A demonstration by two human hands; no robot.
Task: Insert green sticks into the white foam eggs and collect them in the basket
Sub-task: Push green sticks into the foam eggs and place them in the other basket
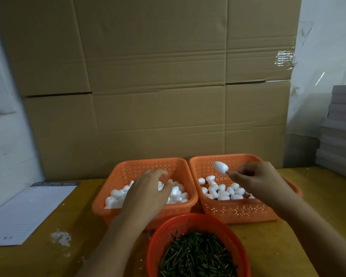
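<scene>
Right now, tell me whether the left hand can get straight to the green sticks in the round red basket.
Probably yes. The left hand is down among the foam eggs in the left orange basket; the round red basket of green sticks sits just nearer, open-topped, with nothing over it.

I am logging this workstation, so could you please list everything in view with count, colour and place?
left basket: one, orange, rear left; holds white foam eggs, too many to count
right basket: one, orange, rear right; holds more eggs
round basket: one, red-orange, front centre
green sticks: many, in the round basket
egg on stick: one, white, held above the right basket
lined pad: one, white, left on the table
table: one, yellow-brown
cardboard: brown, behind
left hand: in the left basket
right hand: fingers pinch the stick
</scene>
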